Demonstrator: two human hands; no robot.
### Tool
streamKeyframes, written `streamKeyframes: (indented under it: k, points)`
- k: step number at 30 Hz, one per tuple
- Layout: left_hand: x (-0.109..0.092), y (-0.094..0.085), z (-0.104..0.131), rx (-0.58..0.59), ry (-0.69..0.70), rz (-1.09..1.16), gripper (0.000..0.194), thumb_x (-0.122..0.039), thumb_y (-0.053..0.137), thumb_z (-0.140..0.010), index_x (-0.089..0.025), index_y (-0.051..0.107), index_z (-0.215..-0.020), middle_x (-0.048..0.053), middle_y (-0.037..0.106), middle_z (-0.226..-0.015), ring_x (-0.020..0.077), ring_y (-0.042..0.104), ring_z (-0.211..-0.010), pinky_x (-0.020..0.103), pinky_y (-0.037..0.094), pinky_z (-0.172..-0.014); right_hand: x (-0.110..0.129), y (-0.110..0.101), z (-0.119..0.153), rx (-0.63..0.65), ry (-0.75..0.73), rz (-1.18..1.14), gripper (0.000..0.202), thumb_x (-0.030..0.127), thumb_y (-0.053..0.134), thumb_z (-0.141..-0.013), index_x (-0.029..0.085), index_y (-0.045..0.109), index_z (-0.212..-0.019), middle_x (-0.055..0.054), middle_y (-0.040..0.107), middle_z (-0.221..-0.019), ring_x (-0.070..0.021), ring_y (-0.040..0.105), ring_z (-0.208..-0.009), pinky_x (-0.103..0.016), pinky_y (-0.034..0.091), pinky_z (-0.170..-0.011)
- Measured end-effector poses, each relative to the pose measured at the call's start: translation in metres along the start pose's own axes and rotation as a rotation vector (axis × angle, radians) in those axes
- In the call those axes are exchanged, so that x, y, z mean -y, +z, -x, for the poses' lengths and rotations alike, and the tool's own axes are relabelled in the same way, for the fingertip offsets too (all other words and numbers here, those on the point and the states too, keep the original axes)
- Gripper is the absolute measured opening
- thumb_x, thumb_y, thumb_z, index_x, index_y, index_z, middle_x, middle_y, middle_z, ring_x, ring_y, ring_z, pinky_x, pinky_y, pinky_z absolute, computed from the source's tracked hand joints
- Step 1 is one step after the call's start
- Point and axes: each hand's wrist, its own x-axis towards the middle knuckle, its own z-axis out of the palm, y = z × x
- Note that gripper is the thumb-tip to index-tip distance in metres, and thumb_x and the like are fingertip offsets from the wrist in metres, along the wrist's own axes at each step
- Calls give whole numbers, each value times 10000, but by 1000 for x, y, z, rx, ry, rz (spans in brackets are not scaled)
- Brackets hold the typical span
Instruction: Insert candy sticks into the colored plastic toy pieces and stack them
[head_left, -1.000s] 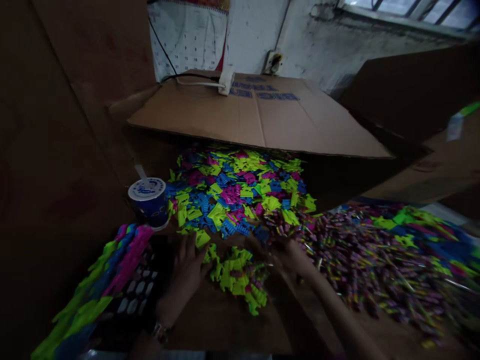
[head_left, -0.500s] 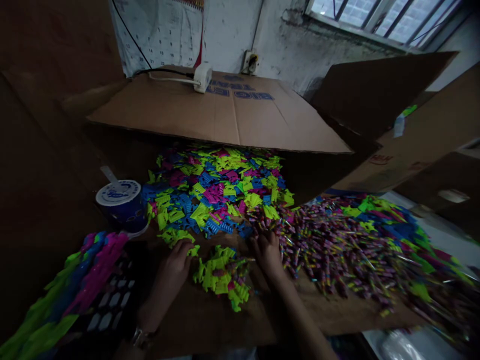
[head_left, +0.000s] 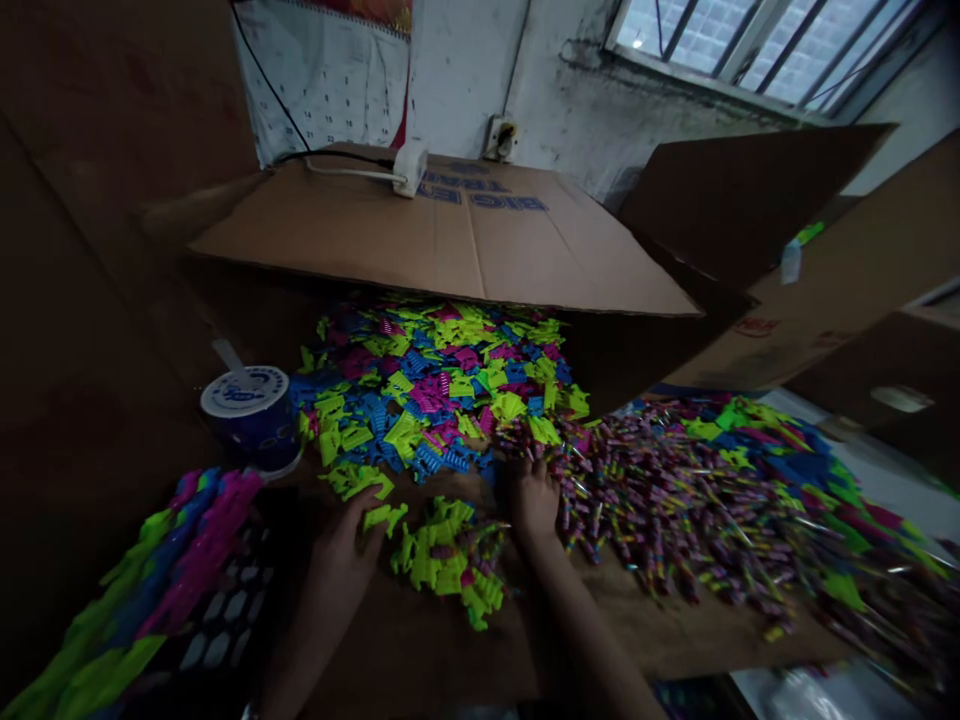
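Observation:
My left hand [head_left: 346, 552] has its thumb and fingers closed around a small yellow-green plastic piece [head_left: 387, 518]. Just right of it lies a small heap of yellow-green pieces [head_left: 442, 555], with a few purplish tubes mixed in. My right hand [head_left: 535, 505] rests at the left edge of a pile of small purple-pink tubes [head_left: 660, 490]. Its fingers are curled down, and what is in them is hidden. Beyond both hands spreads a large pile of yellow, blue and pink plastic pieces [head_left: 427, 395], partly under a cardboard flap.
A blue tub with a white lid [head_left: 251, 425] stands at the left. In front of it, rows of coloured pieces [head_left: 180, 560] lie by a black tray with pale slots [head_left: 225, 610]. A cardboard flap [head_left: 465, 235] overhangs the pile, with a white power strip [head_left: 409, 168] on top.
My left hand has drawn slightly back and turned, its yellow-green piece now showing between thumb and fingers. My right hand's fingers have curled at the tube pile. The view has shifted slightly.

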Motion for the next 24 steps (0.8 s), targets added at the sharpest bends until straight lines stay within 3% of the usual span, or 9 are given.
streamKeyframes:
  k: [5, 8, 12, 15, 19, 22, 24]
  points:
    - [-17, -10, -2, 27, -341, 398, 375, -349, 673, -655, -177, 624, -985, 59, 681, -999, 228, 613, -993, 322, 478, -842, 4, -7, -2, -13, 59, 10, 372, 48, 271, -852, 35, 623, -971, -294, 589, -937, -374, 573, -891, -474, 400, -719]
    - [-28, -16, -1, 57, -569, 653, 423, -293, 708, -652, -174, 614, -1047, 48, 668, -1022, 186, 616, -955, 249, 482, -747, 3, -16, -5, 1, 57, -56, 362, 61, 274, -845, 16, 619, -945, -321, 583, -930, -397, 558, -911, -493, 406, -706]
    - [-39, -18, 2, 77, -795, 1016, 391, -126, 713, -642, -189, 628, -1019, -2, 664, -881, 105, 622, -748, 198, 484, -617, 4, -50, 0, 64, -80, -242, 258, 183, 370, -867, 96, 604, -934, -207, 628, -907, -311, 575, -888, -425, 435, -767]
    - [-47, -14, 3, 87, -848, 1195, 312, -5, 714, -586, -165, 642, -844, -12, 668, -814, 121, 639, -737, 238, 527, -662, 14, -93, 19, 154, -158, -478, 300, 383, 376, -901, 161, 566, -971, -84, 636, -842, -211, 586, -770, -300, 474, -680]
    - [-55, -5, 6, 131, -843, 1301, 263, 38, 718, -543, -152, 621, -696, -18, 675, -734, 150, 654, -744, 324, 546, -777, 38, -138, 53, 522, 7, -1084, 389, 550, 516, -804, 195, 573, -952, -33, 618, -822, -184, 574, -735, -248, 464, -614]
    - [-59, -2, 10, 184, -742, 1298, 202, -21, 746, -555, -145, 620, -654, -20, 667, -709, 138, 646, -725, 291, 546, -754, 52, -146, 68, 659, 60, -1209, 382, 535, 594, -759, 188, 597, -917, -15, 592, -760, -174, 552, -716, -238, 436, -590]
    - [-65, -3, 13, 243, -678, 1247, 219, -82, 756, -593, -159, 647, -766, -8, 680, -790, 140, 646, -744, 255, 543, -689, 56, -142, 72, 676, 84, -1238, 370, 526, 626, -739, 176, 612, -858, -7, 580, -724, -165, 536, -697, -240, 423, -597]
